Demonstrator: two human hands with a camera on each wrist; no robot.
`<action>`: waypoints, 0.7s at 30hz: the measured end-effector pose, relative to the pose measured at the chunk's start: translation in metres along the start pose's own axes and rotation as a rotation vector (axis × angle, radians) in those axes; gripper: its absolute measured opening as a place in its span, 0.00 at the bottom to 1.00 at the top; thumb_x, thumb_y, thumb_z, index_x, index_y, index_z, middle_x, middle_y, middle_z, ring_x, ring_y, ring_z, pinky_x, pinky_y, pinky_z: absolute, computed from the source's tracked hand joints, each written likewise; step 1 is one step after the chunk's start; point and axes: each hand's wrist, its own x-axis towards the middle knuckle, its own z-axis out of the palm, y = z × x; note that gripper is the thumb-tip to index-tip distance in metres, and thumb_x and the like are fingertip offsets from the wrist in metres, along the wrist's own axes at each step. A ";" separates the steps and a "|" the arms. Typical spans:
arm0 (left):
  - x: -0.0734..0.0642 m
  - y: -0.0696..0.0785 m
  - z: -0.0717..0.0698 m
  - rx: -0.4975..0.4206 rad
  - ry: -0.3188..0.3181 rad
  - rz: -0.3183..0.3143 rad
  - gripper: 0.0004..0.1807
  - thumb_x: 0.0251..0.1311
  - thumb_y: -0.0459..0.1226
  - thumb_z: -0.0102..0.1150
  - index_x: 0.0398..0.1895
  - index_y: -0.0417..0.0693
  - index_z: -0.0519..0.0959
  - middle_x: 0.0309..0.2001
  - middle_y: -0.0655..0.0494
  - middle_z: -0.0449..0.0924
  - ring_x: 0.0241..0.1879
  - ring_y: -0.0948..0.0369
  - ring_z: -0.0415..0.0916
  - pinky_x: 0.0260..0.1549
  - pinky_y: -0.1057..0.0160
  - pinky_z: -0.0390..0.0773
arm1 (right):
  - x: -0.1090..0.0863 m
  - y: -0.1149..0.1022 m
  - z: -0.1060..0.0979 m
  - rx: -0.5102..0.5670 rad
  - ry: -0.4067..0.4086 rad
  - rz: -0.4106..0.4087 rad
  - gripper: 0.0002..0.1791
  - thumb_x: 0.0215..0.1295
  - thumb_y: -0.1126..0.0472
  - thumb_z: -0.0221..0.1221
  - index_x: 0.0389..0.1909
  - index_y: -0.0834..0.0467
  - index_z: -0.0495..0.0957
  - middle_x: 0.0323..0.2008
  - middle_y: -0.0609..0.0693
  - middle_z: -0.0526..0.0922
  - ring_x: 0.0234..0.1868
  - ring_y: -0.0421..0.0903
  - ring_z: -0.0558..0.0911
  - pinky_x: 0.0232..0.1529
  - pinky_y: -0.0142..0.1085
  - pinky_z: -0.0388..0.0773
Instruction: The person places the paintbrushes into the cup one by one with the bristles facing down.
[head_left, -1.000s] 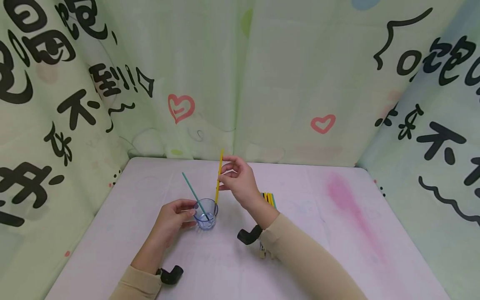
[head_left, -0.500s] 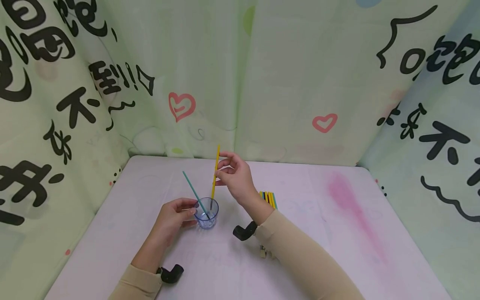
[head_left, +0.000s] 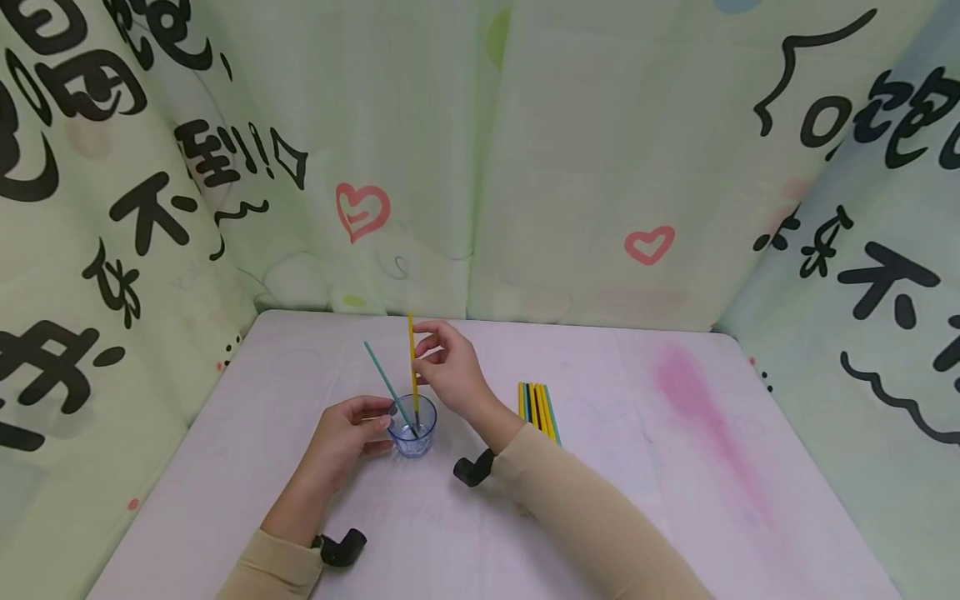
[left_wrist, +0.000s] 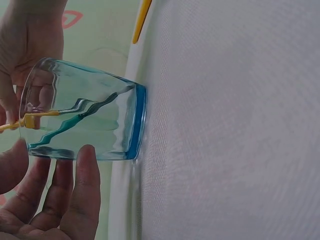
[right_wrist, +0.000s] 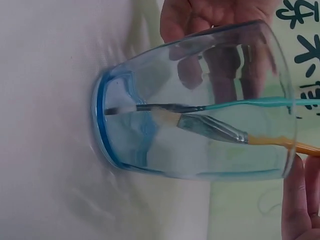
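A clear bluish glass (head_left: 412, 447) stands upright on the table. My left hand (head_left: 351, 433) holds it at its left side, thumb near the rim and fingers along the wall. One teal paintbrush (head_left: 381, 375) leans inside, bristle end down at the base, as the right wrist view shows. Between thumb and fingers, my right hand (head_left: 455, 371) pinches a yellow paintbrush (head_left: 413, 354) by its handle. Its flat ferrule (right_wrist: 212, 128) and pale bristles (right_wrist: 167, 116) are inside the glass, apart from the base.
Several yellow, teal and dark paintbrushes (head_left: 542, 408) lie side by side right of the glass, partly hidden under the right sleeve (head_left: 592, 508). The white-pink table (head_left: 712, 500) has a pink stain (head_left: 705, 408). Printed curtains (head_left: 570, 167) hang behind and at both sides.
My right hand has moved left with the yellow paintbrush, rising slightly, then lowering it further into the glass. More of the lying paintbrushes shows. My left hand has stayed on the glass.
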 end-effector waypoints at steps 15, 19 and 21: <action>0.001 -0.002 0.000 -0.027 -0.024 0.034 0.19 0.73 0.29 0.63 0.64 0.33 0.80 0.63 0.34 0.82 0.49 0.57 0.85 0.51 0.49 0.92 | -0.001 0.011 0.007 -0.056 -0.082 0.034 0.25 0.68 0.73 0.66 0.63 0.53 0.82 0.43 0.55 0.83 0.37 0.45 0.83 0.42 0.35 0.91; 0.000 -0.002 -0.001 -0.028 -0.023 0.034 0.19 0.74 0.28 0.62 0.64 0.32 0.80 0.64 0.34 0.81 0.51 0.54 0.85 0.51 0.49 0.92 | 0.000 0.012 0.010 -0.092 -0.118 0.033 0.23 0.70 0.71 0.66 0.63 0.52 0.83 0.44 0.56 0.86 0.39 0.46 0.84 0.44 0.35 0.90; -0.001 -0.001 -0.001 -0.025 -0.022 0.029 0.19 0.74 0.28 0.62 0.65 0.33 0.80 0.64 0.34 0.81 0.52 0.54 0.85 0.51 0.50 0.92 | -0.001 0.012 0.011 -0.116 -0.145 0.033 0.23 0.70 0.71 0.66 0.63 0.51 0.83 0.46 0.55 0.88 0.42 0.47 0.86 0.47 0.36 0.91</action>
